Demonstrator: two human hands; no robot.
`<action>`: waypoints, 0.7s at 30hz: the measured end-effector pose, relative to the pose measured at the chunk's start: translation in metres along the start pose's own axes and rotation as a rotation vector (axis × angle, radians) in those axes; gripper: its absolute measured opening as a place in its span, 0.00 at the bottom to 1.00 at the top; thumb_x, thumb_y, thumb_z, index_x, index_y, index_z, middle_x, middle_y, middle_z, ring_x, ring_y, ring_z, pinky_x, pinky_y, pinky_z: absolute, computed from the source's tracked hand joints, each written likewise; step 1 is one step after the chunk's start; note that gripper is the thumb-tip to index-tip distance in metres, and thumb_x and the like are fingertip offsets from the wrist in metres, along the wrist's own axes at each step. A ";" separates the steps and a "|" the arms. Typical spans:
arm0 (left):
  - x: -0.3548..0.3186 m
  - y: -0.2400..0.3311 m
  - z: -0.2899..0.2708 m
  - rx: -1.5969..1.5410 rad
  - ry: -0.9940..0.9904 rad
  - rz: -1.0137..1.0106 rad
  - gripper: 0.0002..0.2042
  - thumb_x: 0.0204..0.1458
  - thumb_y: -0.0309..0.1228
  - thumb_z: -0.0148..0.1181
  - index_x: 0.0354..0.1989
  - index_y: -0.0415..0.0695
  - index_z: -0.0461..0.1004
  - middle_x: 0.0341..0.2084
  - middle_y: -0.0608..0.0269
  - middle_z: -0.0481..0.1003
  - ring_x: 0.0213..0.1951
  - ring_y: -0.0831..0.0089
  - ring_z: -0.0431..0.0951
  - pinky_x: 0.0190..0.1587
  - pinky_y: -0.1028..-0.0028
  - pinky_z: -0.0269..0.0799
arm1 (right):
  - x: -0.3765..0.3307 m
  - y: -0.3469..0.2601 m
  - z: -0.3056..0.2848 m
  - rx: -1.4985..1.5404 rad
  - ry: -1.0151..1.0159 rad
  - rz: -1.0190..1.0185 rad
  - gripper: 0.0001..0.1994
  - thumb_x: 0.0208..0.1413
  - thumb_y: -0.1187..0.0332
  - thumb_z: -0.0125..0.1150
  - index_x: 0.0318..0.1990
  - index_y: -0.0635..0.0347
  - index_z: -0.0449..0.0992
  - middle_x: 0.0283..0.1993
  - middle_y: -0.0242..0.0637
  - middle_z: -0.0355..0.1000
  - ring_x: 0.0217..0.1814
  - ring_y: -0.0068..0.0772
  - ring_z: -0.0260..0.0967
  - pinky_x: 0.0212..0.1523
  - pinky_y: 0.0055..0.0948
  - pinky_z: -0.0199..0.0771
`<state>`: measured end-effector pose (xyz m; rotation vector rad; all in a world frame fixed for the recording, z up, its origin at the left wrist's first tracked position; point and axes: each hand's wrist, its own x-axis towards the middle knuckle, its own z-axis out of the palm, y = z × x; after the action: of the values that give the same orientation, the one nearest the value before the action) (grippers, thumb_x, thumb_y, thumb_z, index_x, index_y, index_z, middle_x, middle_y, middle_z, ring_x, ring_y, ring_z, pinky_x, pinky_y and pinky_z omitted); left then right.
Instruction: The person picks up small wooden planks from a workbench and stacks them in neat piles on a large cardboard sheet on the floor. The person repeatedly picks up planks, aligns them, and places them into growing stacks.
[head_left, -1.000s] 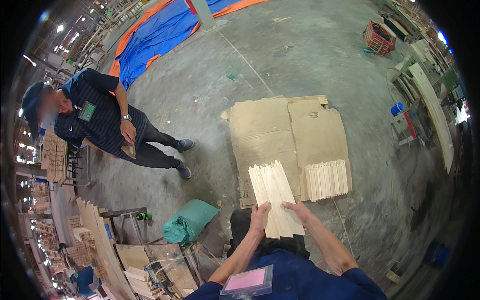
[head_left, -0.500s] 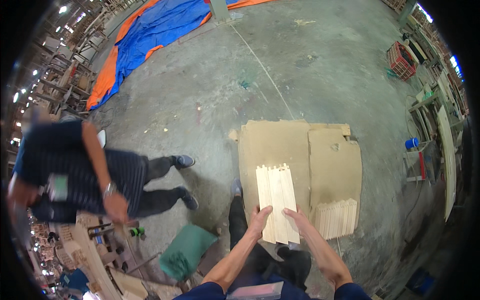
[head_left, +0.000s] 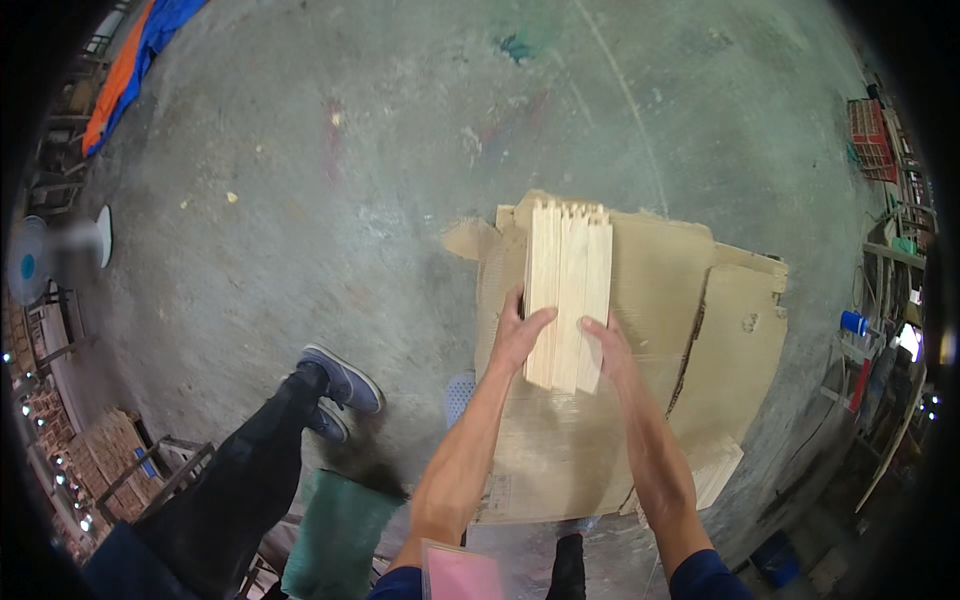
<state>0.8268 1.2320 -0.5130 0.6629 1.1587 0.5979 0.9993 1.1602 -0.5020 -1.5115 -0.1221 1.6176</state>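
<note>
A bundle of several pale wooden slats (head_left: 567,290) is held flat between both my hands, above sheets of brown cardboard (head_left: 660,300) on the concrete floor. My left hand (head_left: 517,333) grips the bundle's left side near its lower end. My right hand (head_left: 606,345) presses its right side. A second stack of pale slats (head_left: 718,470) lies on the cardboard by my right forearm, partly hidden by it.
Another person's dark-trousered legs and blue shoe (head_left: 343,378) stand at the lower left. A green sack (head_left: 335,530) lies by them. An orange and blue tarpaulin (head_left: 125,70) is far left. Shelves, a red crate (head_left: 872,130) and a blue can (head_left: 853,322) line the right edge.
The view has tilted down and closer over the cardboard. The slat bundle stays in both hands, now raised further forward. The other person is now seen only as legs at the lower left.
</note>
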 end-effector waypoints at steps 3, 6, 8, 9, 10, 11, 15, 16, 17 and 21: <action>0.043 -0.014 -0.008 0.007 0.008 -0.007 0.41 0.46 0.39 0.70 0.66 0.31 0.58 0.56 0.41 0.71 0.58 0.57 0.72 0.61 0.65 0.67 | 0.052 0.005 -0.009 -0.028 -0.036 0.016 0.43 0.54 0.62 0.69 0.73 0.61 0.50 0.69 0.48 0.60 0.69 0.42 0.61 0.66 0.43 0.65; 0.060 -0.032 -0.015 -0.057 -0.007 -0.078 0.43 0.46 0.41 0.70 0.67 0.31 0.57 0.57 0.39 0.70 0.60 0.55 0.71 0.62 0.64 0.66 | 0.073 0.015 -0.018 -0.068 -0.082 0.069 0.44 0.55 0.59 0.69 0.73 0.62 0.49 0.69 0.49 0.59 0.70 0.42 0.60 0.66 0.44 0.65; 0.058 -0.039 -0.026 -0.018 -0.029 -0.148 0.44 0.46 0.43 0.70 0.68 0.32 0.56 0.59 0.37 0.68 0.62 0.52 0.69 0.64 0.63 0.64 | 0.069 0.023 -0.020 -0.077 -0.091 0.115 0.43 0.56 0.58 0.69 0.73 0.63 0.51 0.68 0.49 0.61 0.69 0.42 0.61 0.66 0.44 0.65; 0.059 -0.042 -0.025 0.127 0.001 -0.108 0.44 0.48 0.44 0.68 0.69 0.32 0.55 0.61 0.36 0.66 0.63 0.51 0.67 0.66 0.63 0.61 | 0.067 0.026 -0.021 -0.063 -0.065 0.169 0.42 0.56 0.57 0.69 0.72 0.65 0.52 0.67 0.49 0.63 0.69 0.42 0.62 0.66 0.43 0.65; 0.064 -0.040 -0.027 0.273 0.041 -0.040 0.44 0.50 0.45 0.67 0.70 0.31 0.54 0.63 0.35 0.64 0.65 0.50 0.65 0.68 0.62 0.59 | 0.069 0.021 -0.014 -0.057 -0.062 0.203 0.42 0.57 0.56 0.69 0.71 0.66 0.53 0.66 0.49 0.64 0.68 0.42 0.62 0.66 0.43 0.64; 0.066 -0.039 -0.030 0.421 0.082 0.026 0.44 0.52 0.46 0.65 0.70 0.31 0.53 0.64 0.33 0.62 0.67 0.49 0.63 0.69 0.62 0.56 | 0.071 0.017 -0.007 -0.050 -0.058 0.238 0.41 0.57 0.56 0.69 0.71 0.67 0.55 0.65 0.49 0.66 0.68 0.42 0.63 0.66 0.43 0.64; 0.066 -0.034 -0.022 0.405 0.069 0.024 0.39 0.61 0.46 0.56 0.71 0.31 0.51 0.69 0.32 0.53 0.72 0.46 0.52 0.73 0.60 0.47 | 0.075 0.019 0.016 -0.228 0.083 -0.009 0.38 0.57 0.55 0.69 0.68 0.70 0.59 0.63 0.49 0.68 0.67 0.43 0.65 0.66 0.41 0.64; 0.063 -0.033 -0.020 0.330 0.064 0.017 0.38 0.62 0.46 0.54 0.72 0.31 0.50 0.70 0.33 0.52 0.72 0.45 0.50 0.73 0.59 0.46 | 0.079 0.018 0.017 -0.246 0.089 -0.040 0.38 0.57 0.55 0.69 0.68 0.70 0.59 0.63 0.49 0.68 0.66 0.43 0.65 0.66 0.41 0.64; 0.061 -0.033 -0.018 0.256 0.060 0.007 0.37 0.64 0.46 0.52 0.72 0.32 0.50 0.70 0.33 0.51 0.73 0.45 0.49 0.73 0.59 0.45 | 0.081 0.018 0.017 -0.263 0.095 -0.069 0.38 0.57 0.56 0.69 0.68 0.70 0.59 0.63 0.49 0.68 0.66 0.43 0.65 0.66 0.40 0.64; 0.058 -0.027 -0.007 0.306 0.035 -0.036 0.37 0.65 0.44 0.50 0.72 0.30 0.45 0.71 0.33 0.49 0.74 0.44 0.45 0.74 0.58 0.41 | 0.077 0.011 0.011 -0.234 0.143 -0.003 0.38 0.57 0.57 0.70 0.68 0.69 0.59 0.64 0.49 0.67 0.66 0.42 0.66 0.66 0.40 0.64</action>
<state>0.8390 1.2574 -0.5713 0.8927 1.3052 0.4058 0.9954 1.2089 -0.5638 -1.7991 -0.2416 1.5278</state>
